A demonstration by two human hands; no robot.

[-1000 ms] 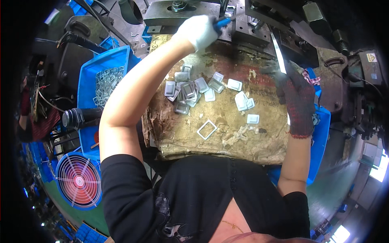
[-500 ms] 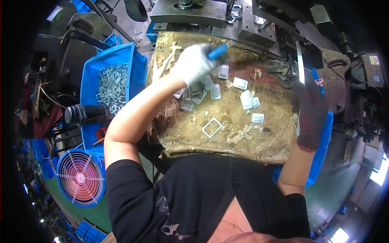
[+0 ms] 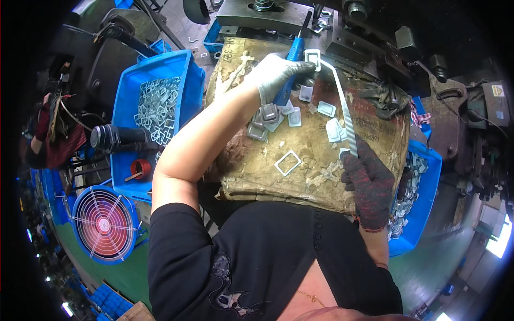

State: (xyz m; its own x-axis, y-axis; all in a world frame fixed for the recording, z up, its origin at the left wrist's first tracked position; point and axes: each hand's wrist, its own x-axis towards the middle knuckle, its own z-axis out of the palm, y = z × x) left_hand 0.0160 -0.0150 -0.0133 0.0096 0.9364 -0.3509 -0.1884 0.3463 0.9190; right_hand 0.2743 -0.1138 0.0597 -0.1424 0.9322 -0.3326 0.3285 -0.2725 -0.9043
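My left hand [image 3: 278,75], in a white glove with dark fingertips, is closed round a blue-handled tool [image 3: 295,49] with a dark, narrow tip pointing up. A small rectangular metal frame [image 3: 312,55] is at its fingertips, and the bent tip of long metal tweezers [image 3: 343,99] meets it. Whether hand or tweezers carries the frame I cannot tell. My right hand [image 3: 369,179], in a dark red-and-black glove, is closed on the tweezers' lower end. Below my left hand lie several shallow rectangular metal pieces [image 3: 269,113]. A larger thin rectangular frame [image 3: 288,162] lies nearer me on the worn cardboard-like worktop [image 3: 246,174].
At left a blue bin [image 3: 124,96] holds many metal frames; a red cup [image 3: 140,168] is near its front. A blue-rimmed fan [image 3: 103,224] stands below. Another blue bin [image 3: 428,203] with metal pieces is at right. Machine blocks [image 3: 262,15] border the far side, near a dark rag [image 3: 383,98].
My right hand has swung left and toward me, bringing the tweezers' tip to my left hand. The blue tool has turned upright, and a small frame now shows at my left fingertips.
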